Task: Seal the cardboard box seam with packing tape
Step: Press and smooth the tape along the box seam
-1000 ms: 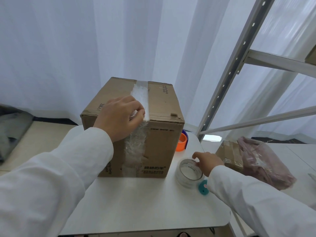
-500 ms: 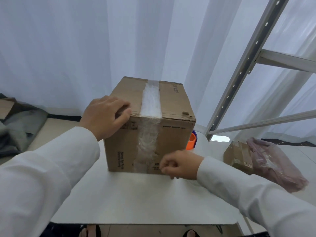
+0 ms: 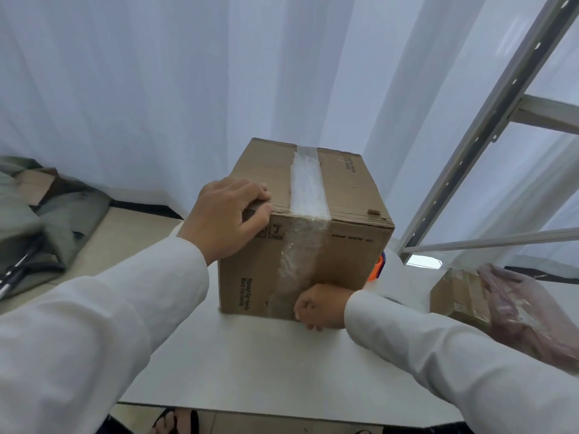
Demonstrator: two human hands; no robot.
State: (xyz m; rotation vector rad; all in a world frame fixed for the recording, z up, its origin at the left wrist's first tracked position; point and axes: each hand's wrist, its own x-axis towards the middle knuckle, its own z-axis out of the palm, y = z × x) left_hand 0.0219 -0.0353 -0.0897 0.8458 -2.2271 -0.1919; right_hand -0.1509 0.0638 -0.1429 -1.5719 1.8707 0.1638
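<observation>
standing on a white table point(image 3: 282, 371): one cardboard box point(image 3: 351, 195), clear packing tape point(image 3: 307, 189) along its top seam and wrinkled down the near face. left hand point(image 3: 225, 217) spread wide, gripping the top near-left corner, thumb on the front face. right hand point(image 3: 319, 305) curled into a loose fist against the box's lower front edge beside the tape end; cannot tell whether it holds anything.

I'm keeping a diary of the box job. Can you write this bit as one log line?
step: pressing tape end | left hand: gripping brown cardboard box top corner | right hand: fist low against front | clear packing tape strip: over top seam
</observation>
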